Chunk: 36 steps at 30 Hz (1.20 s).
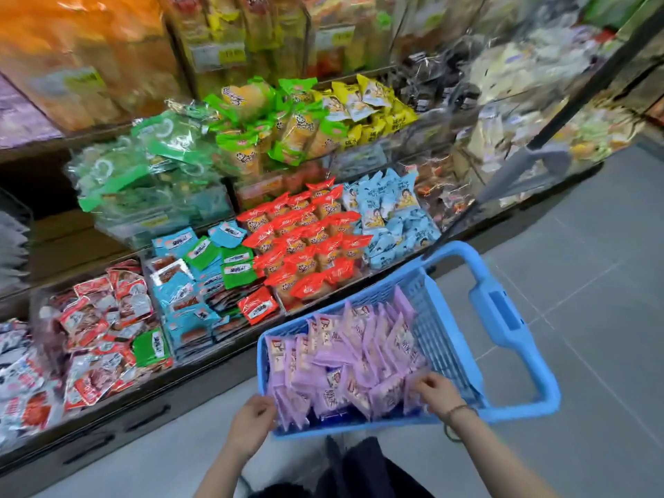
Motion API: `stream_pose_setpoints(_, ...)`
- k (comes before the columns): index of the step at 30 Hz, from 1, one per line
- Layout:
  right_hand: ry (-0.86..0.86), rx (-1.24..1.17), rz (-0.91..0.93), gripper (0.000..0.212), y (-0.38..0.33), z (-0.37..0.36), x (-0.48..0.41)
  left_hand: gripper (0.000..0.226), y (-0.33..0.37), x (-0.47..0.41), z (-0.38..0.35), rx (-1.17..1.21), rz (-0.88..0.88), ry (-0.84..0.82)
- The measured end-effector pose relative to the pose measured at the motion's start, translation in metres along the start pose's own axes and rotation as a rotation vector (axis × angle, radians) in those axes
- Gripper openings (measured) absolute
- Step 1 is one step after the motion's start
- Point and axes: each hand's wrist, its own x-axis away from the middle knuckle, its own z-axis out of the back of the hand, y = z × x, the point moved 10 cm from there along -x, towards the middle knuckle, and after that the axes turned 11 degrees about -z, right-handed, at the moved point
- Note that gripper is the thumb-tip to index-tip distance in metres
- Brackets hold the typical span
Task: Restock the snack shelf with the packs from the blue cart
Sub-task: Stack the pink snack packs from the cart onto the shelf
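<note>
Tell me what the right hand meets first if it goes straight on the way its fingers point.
The purple packs in the blue cart; the right hand seems to pinch them now.

Grey floor tiles [593, 282] with thin pale joints fill the right and the near side. A tiered shelving unit [43, 152] runs along the left and far side, stepping upward toward the far end, split by clear plastic dividers [436, 127]. Its dark base [201, 386] at near left carries long black handles [147, 418]. A dark slanted post [589, 77] stands far right. Yellow price tags [231, 53] sit on the far upper tier.
</note>
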Motion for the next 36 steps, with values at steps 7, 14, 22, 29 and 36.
stream_pose_setpoints(7, -0.149, 0.184, 0.025, 0.054, -0.034, -0.01, -0.053, 0.007, 0.047, -0.024, -0.052, -0.079, -0.019, 0.036)
stream_pose_setpoints(14, -0.011, 0.566, 0.194, 0.108, -0.08, -0.039, -0.077, 0.069, 0.081, -0.055, -0.075, -0.705, -0.246, -0.155)
stream_pose_setpoints(22, 0.081, 0.523, 0.136, 0.075, -0.086, -0.064, -0.091, 0.069, 0.068, -0.069, -0.087, -0.762, -0.276, -0.315)
stream_pose_setpoints(29, 0.095, 0.13, 0.299, 0.045, -0.076, -0.017, -0.065, 0.051, 0.09, -0.061, -0.068, -0.235, -0.231, -0.118)
stream_pose_setpoints(36, 0.025, -0.095, 0.686, 0.035, -0.123, 0.003, 0.038, 0.071, 0.142, -0.043, -0.132, 0.512, 0.096, -0.442)
